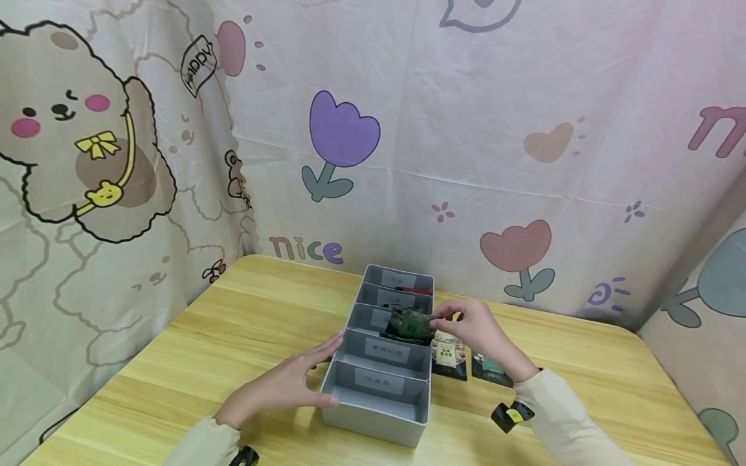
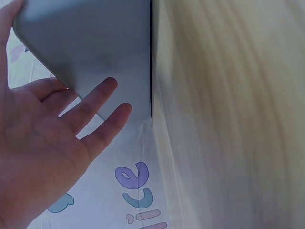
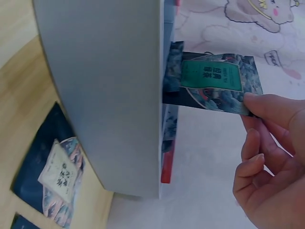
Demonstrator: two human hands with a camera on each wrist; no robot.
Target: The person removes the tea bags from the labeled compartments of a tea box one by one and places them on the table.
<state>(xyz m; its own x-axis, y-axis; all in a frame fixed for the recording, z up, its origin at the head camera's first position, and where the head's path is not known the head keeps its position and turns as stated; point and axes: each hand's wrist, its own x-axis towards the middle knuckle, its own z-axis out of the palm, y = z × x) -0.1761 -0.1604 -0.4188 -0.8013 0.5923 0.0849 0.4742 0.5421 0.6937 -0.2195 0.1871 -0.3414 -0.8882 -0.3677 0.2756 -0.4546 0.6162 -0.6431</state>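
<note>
So, far left there's a cloth (image 1: 402,213) hung up with a big cartoon bear (image 1: 93,168) on it, and the same cloth runs behind the wood table (image 1: 233,336). Near left, a pale sleeve (image 1: 204,443) comes in with a black strap (image 1: 245,457) at the cuff, and out of it comes the left hand (image 1: 297,378). That one's spread wide, fingers pretty straight along the left side of the grey box (image 1: 373,421), thumb at the near left corner. It's not gripping anything.

The box runs near to far, split into five slots, with white paper labels on the slot walls. A red packet (image 1: 415,291) pokes up toward the far end.

Next, the green packet (image 1: 412,325): it's up over the box around the middle slot, tilted, sticking out above the rim. Can't really tell if its low end is down in the slot. Its right edge is pinched between thumb and fingers of the right hand (image 1: 474,327), so that grip is narrow.

Right of the box, flat on the table, there's a cream-label packet (image 1: 449,367) just beside it, then a teal-label packet (image 1: 489,367) further right, partly under the right forearm.
</note>
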